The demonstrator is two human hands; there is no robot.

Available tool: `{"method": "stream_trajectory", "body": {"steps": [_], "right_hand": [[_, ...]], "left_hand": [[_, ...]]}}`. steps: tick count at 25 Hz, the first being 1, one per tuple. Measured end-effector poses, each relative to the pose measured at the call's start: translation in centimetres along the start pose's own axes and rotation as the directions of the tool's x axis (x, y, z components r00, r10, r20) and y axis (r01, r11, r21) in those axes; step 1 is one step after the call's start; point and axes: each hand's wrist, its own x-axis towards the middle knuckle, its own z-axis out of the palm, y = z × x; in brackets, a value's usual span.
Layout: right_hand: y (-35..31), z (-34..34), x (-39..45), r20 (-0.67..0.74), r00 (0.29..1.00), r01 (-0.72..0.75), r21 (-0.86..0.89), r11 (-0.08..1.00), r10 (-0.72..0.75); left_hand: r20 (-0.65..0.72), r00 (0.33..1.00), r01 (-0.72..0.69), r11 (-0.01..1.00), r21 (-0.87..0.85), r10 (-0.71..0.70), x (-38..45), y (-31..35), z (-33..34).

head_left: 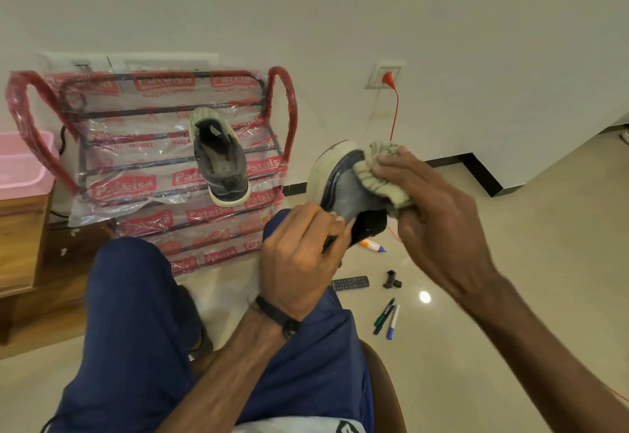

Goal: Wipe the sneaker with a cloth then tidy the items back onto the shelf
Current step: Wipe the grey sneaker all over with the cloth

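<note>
Head view counts two sneakers: one sneaker [220, 160] rests on the plastic-wrapped shoe rack [170, 146] at centre left, the held sneaker [340, 187] right of centre. Left hand [299, 252] grips its heel end; right hand [432, 204] clenches one striped cloth [377, 180] against its upper. Three markers [388, 318] lie on the floor lower right.

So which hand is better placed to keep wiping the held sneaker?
The right hand: it already grips the cloth against the sneaker, while the left hand holds the sneaker by its opening.
</note>
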Motion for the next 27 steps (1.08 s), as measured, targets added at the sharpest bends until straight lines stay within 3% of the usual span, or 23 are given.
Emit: {"method": "stream_trajectory", "body": {"steps": [2, 6, 8, 12, 14, 16, 18, 22, 25, 27], "right_hand": [[0.2, -0.2, 0.2, 0.008, 0.998, -0.059, 0.036, 0.998, 0.059], [-1.8, -0.4, -1.9, 0.064, 0.99, 0.124, 0.036, 0.992, -0.126], [-2.3, -0.2, -1.9, 0.044, 0.993, 0.109, 0.077, 0.991, -0.112], [-3.2, 0.2, -2.0, 0.0, 0.995, 0.103, 0.108, 0.989, -0.104], [-2.5, 0.6, -2.0, -0.079, 0.997, -0.004, 0.247, 0.969, 0.024], [-2.6, 1.0, -2.4, -0.08, 0.955, -0.214, 0.474, 0.854, 0.284], [-4.2, 1.4, -3.5, -0.046, 0.933, -0.28, 0.527, 0.802, 0.356], [-6.4, 1.2, -4.8, -0.095, 0.957, -0.16, 0.612, 0.774, 0.273], [-6.1, 1.7, -4.8, -0.102, 0.988, -0.049, 0.502, 0.864, 0.115], [-5.1, 3.2, -5.6, -0.064, 0.981, -0.13, 0.487, 0.864, 0.183]], "left_hand": [[0.003, 1.0, -0.003, 1.0, -0.011, 0.003, 0.0, 0.2, 0.2], [0.023, 0.991, 0.129, 0.99, -0.053, -0.128, -0.5, -0.7, -0.7], [0.038, 0.973, 0.229, 0.971, -0.064, -0.227, 0.0, -0.4, -1.0], [-0.022, 0.986, 0.166, 0.986, -0.017, -0.166, 0.7, -0.3, -1.2], [-0.054, 0.991, 0.122, 0.992, -0.005, -0.122, 0.3, -0.5, -1.4], [-0.074, 0.991, 0.108, 0.994, 0.001, -0.108, -0.5, -0.8, -1.8], [-0.087, 0.991, 0.101, 0.995, -0.012, -0.102, -1.3, -1.2, -2.5], [-0.099, 0.99, 0.097, 0.994, -0.042, -0.1, -2.6, -1.6, -4.0], [-0.098, 0.987, 0.113, 0.986, -0.126, -0.126, -3.2, -1.8, -4.5], [-0.1, 0.987, 0.114, 0.983, -0.143, -0.129, -3.5, -2.1, -4.7]]}}
